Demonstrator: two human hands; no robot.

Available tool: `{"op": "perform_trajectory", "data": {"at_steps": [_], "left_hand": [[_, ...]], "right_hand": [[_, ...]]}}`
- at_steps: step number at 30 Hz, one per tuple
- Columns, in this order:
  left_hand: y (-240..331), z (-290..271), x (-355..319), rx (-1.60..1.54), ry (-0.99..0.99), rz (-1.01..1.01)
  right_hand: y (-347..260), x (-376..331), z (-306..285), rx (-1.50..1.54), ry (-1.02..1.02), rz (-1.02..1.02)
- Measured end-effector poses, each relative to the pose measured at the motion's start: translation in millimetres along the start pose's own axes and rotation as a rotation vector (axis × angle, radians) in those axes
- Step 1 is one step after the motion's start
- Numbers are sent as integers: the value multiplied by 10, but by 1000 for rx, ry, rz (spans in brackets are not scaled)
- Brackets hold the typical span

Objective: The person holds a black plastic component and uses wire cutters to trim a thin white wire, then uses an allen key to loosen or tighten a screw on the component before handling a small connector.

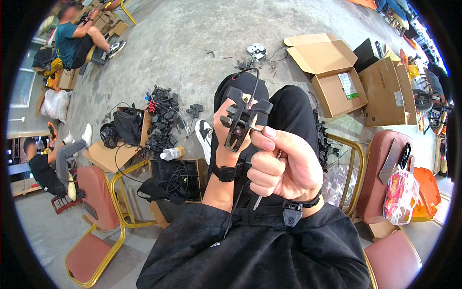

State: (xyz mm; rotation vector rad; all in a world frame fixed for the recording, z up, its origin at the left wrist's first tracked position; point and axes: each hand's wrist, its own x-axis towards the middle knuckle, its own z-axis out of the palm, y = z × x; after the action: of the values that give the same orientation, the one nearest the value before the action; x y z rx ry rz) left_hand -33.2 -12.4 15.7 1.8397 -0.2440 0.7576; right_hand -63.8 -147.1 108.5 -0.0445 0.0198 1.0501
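Note:
Above my lap, my left hand [224, 126] is wrapped round a black plastic device [239, 120] with clip-like arms and a thin black cable [257, 79] looping from its top. My right hand [284, 166] is closed in a fist on a thin metal hex key [258, 201]. One end of the key pokes out by my thumb and meets the device's right side; the other sticks out below my fist. Whether its tip sits in a screw is too small to tell. The key's bend is hidden by my fingers. Both wrists wear black straps.
Left of my legs lie a heap of black parts [161, 123], a water bottle [172, 153] and a box of black cables [196, 178]. An opened cardboard box [332, 72] lies ahead right. Chairs [98, 197] flank me. Two people sit at the far left.

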Motion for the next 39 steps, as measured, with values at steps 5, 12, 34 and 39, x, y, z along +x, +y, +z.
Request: {"op": "perform_trajectory", "data": {"at_steps": [5, 12, 34, 39], "left_hand": [[85, 33, 57, 28, 48, 29], [-85, 38, -46, 273, -131, 49], [-303, -10, -132, -31, -114, -153], [-249, 28, -119, -119, -72, -364]], "right_hand": [[-36, -44, 28, 8, 28, 10], [-23, -30, 48, -305, 179, -131], [39, 105, -131, -1421, 317, -835], [82, 84, -47, -825, 288, -502]]}}
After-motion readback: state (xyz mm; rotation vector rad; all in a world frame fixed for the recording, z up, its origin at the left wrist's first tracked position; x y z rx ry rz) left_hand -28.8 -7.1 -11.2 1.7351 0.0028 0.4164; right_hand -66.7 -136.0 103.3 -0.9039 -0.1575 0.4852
